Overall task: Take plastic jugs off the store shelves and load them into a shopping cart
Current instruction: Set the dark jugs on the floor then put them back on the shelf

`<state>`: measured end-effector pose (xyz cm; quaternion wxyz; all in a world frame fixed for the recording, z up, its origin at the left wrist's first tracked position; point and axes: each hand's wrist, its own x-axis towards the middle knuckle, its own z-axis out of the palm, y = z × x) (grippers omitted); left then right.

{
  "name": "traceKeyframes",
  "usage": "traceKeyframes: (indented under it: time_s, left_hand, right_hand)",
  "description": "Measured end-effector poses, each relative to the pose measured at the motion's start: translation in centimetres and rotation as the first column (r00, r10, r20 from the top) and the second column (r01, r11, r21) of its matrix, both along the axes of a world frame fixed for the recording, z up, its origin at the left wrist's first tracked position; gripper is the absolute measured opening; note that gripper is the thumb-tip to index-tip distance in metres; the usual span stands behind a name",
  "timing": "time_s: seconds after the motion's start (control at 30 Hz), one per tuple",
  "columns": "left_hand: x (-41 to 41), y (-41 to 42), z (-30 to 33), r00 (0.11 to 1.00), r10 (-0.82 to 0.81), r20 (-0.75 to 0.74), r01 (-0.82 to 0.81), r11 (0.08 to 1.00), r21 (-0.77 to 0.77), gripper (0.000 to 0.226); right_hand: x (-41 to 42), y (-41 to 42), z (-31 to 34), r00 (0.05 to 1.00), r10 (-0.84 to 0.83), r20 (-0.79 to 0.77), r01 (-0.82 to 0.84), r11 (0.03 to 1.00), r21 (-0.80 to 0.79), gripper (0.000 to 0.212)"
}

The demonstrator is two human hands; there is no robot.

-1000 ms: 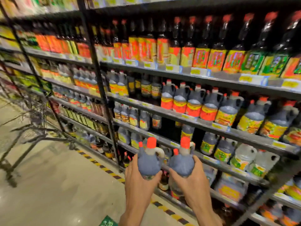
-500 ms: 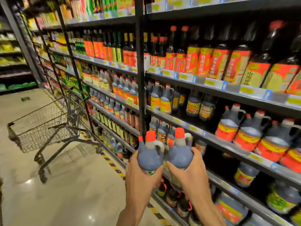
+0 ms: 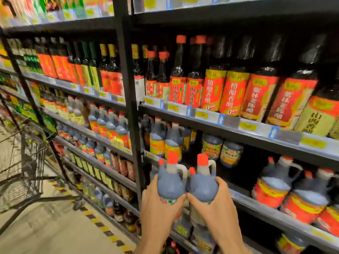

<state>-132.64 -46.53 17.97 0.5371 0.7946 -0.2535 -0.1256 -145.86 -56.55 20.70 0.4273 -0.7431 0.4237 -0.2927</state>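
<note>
I hold two dark plastic jugs with orange-red caps side by side in front of the shelves. My left hand [image 3: 159, 208] grips the lower body of the left jug [image 3: 170, 180]. My right hand [image 3: 216, 208] grips the lower body of the right jug [image 3: 203, 184]. Both jugs are upright and touch each other. The wire shopping cart [image 3: 23, 171] stands at the far left on the aisle floor, well apart from my hands. More jugs [image 3: 275, 186] of the same kind sit on the shelf to my right.
Tall black metal shelving [image 3: 128, 107] full of bottles and jugs runs along the right side of the aisle. A yellow-and-black striped line [image 3: 102, 224] marks the floor at the shelf base. Shiny floor [image 3: 45, 230] lies between me and the cart.
The view has swung and moved closer to the shelves; the cart has slid to the far left edge. Both hands still hold the same two jugs together.
</note>
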Motion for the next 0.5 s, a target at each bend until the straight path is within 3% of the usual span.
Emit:
traceKeyframes:
  time_s: [0.03,0.07,0.13,0.27,0.5]
  left_hand:
    - [0.9,-1.3,0.2,0.999,-0.044,-0.007,0.044,0.999,0.005,0.046]
    - [1.7,-2.3,0.4,0.999,-0.052,0.010,0.052,0.999,-0.001,0.048]
    - [3.5,-4.4,-0.2,0.996,-0.059,0.062,0.060,0.998,-0.017,0.077]
    - [6.3,-8.3,-1.1,0.979,-0.188,0.073,0.185,0.982,0.048,0.105]
    - [10.0,-13.9,-0.1,0.926,-0.363,0.099,0.366,0.931,-0.007,0.106]
  right_hand:
    - [0.7,-0.6,-0.1,0.999,-0.036,-0.017,0.036,0.999,-0.015,0.079]
    - [1.3,-1.2,-0.4,0.995,-0.088,-0.045,0.086,0.996,-0.037,0.097]
    - [2.4,-2.4,-1.1,0.984,-0.166,-0.071,0.162,0.986,-0.047,0.117]
    - [3.8,-3.1,-0.2,0.947,-0.298,-0.119,0.290,0.954,-0.076,0.088]
    - [5.7,-3.9,0.1,0.833,-0.528,-0.164,0.518,0.849,-0.102,0.104]
